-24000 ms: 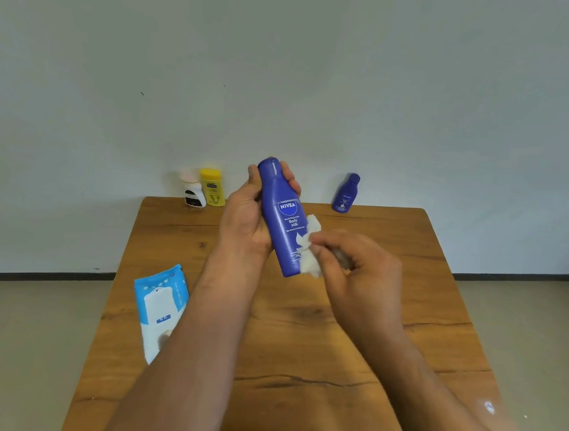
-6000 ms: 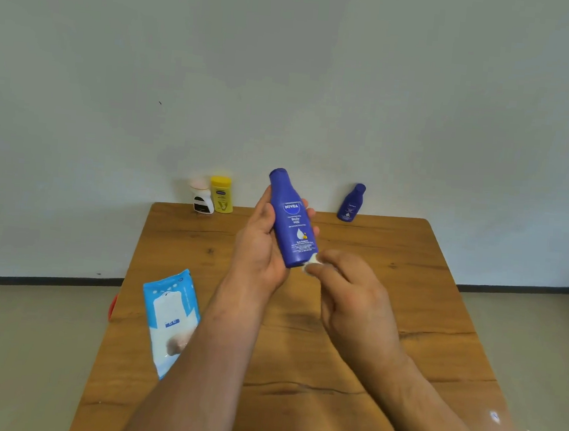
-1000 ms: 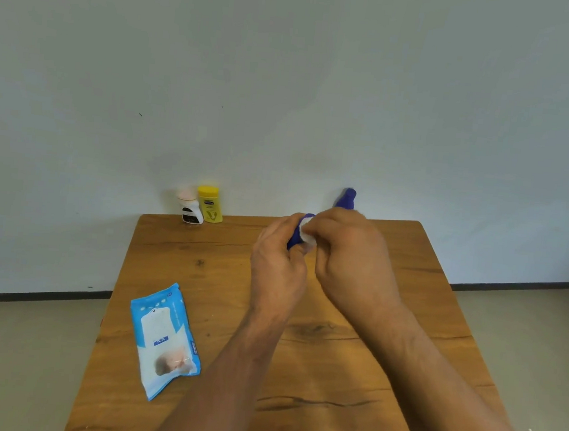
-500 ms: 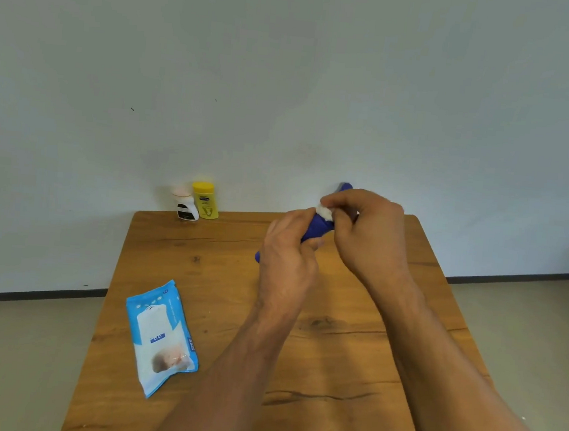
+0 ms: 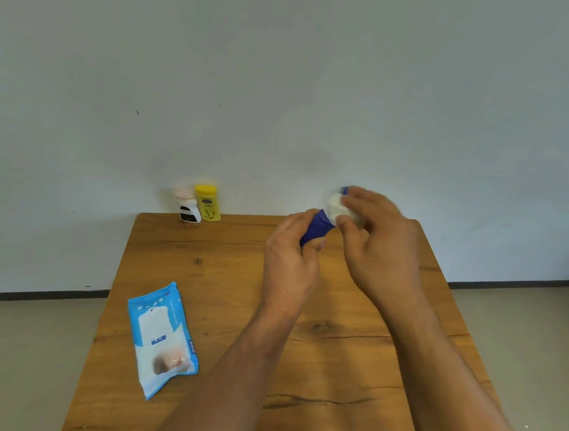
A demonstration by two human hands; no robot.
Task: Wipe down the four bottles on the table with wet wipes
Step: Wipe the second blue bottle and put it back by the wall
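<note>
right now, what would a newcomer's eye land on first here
Above the table, the left hand holds a dark blue bottle and the right hand holds a white wipe on its far end. Then the blue wipes pack near the table's left edge, and a yellow bottle and white bottle side by side at the far edge.

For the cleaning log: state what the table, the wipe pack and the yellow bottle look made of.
Table: wood or wood-look laminate, matte; grain lines, knots and dark cracks show. Wipe pack: soft plastic film, slightly glossy; it is printed and crinkled. Yellow bottle: probably plastic, smooth and opaque, with a matching cap.
</note>
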